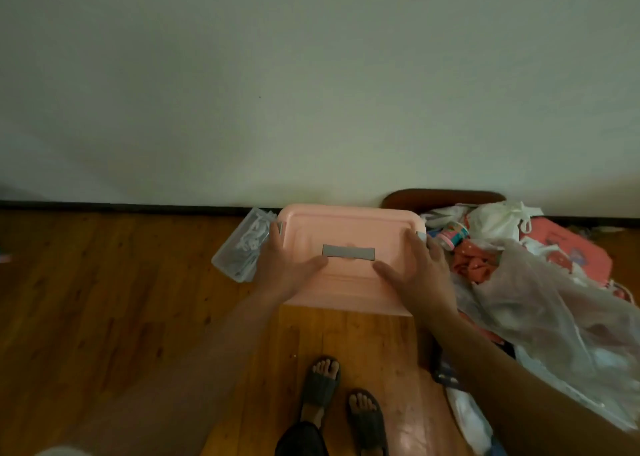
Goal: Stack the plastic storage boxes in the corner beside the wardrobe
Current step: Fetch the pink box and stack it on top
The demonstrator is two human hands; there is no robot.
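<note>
A pink plastic storage box (pixel 349 233) with a grey handle (pixel 348 251) on its lid stands against the wall. My left hand (pixel 284 265) grips its left edge, thumb on the lid and fingers down the side. My right hand (pixel 415 268) grips the right edge the same way. A small clear plastic box (pixel 242 251) with pale items inside lies on the floor just left of the pink box, beside my left hand.
A heap of clothes and white plastic bags (pixel 540 292) spreads to the right of the pink box, with a dark wooden piece (pixel 443 197) behind it at the wall. The wooden floor (pixel 104 299) stretches left. My feet in grey slippers (pixel 343 407) stand below.
</note>
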